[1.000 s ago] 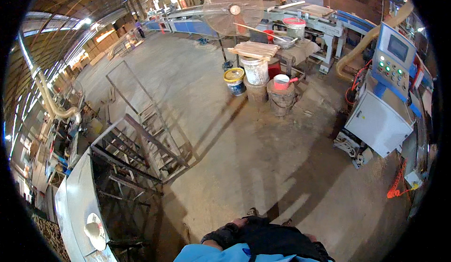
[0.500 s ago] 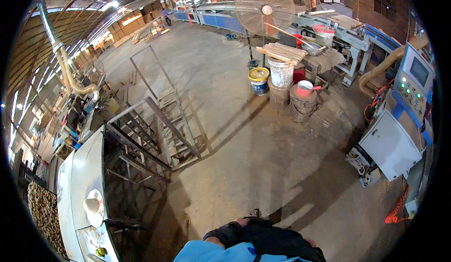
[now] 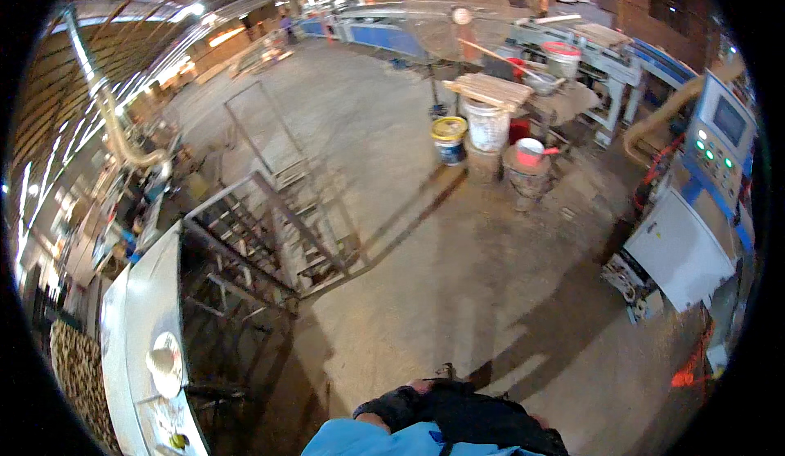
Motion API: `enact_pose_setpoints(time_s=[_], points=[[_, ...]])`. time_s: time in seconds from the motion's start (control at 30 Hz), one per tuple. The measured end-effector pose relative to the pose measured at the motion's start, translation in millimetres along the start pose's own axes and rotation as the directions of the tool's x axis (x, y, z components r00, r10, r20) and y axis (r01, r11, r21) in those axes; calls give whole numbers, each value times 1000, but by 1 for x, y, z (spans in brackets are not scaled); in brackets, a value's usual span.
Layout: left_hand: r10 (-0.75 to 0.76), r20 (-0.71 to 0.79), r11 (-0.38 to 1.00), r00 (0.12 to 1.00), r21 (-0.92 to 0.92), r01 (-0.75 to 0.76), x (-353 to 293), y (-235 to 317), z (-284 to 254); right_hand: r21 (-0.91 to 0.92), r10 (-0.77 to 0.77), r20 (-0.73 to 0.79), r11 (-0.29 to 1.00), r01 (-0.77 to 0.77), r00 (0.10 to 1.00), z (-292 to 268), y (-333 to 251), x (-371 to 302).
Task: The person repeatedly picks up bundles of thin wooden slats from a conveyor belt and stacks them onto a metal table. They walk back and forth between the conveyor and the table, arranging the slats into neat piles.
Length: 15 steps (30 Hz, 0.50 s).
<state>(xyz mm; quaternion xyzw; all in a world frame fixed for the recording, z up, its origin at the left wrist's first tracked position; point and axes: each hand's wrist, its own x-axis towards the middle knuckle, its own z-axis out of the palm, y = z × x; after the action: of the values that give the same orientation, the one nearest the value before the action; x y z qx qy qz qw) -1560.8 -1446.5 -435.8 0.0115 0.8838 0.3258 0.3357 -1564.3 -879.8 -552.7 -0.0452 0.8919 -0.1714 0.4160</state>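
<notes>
At the bottom of the view my left forearm, in a dark sleeve (image 3: 396, 408), lies across the front of my body. Just past its cuff, a small part of my left hand (image 3: 421, 386) shows against the black cloth (image 3: 474, 415) over my lap. Its fingers are too hidden and blurred to read. At the other side of that cloth a sliver of skin, probably my right hand (image 3: 540, 422), peeks out; what its fingers do is hidden. Light blue clothing (image 3: 368, 440) covers my body below.
Left stand a metal rack (image 3: 270, 211) and a pale table (image 3: 151, 317) with a straw hat (image 3: 165, 364). Ahead are a large fan (image 3: 459, 16), buckets (image 3: 450, 140) and wooden strips (image 3: 488, 90). A control cabinet (image 3: 683, 248) stands right, by an orange coiled hose (image 3: 691, 366).
The view has shifted very slightly and is blurrier now. My arms and the things around me keep their places.
</notes>
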Motion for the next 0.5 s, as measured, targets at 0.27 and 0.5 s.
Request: enact_pose_setpoints(time_s=[0.27,0.5], points=[[-75,119,987,990,153,57,9,-53,15,-223,-238,-59,950,220,969,-29,-83,-27],[-152,208,964,966,246,99,4,-40,-16,-151,-150,-86,979,136,985,-17,-99,-35]])
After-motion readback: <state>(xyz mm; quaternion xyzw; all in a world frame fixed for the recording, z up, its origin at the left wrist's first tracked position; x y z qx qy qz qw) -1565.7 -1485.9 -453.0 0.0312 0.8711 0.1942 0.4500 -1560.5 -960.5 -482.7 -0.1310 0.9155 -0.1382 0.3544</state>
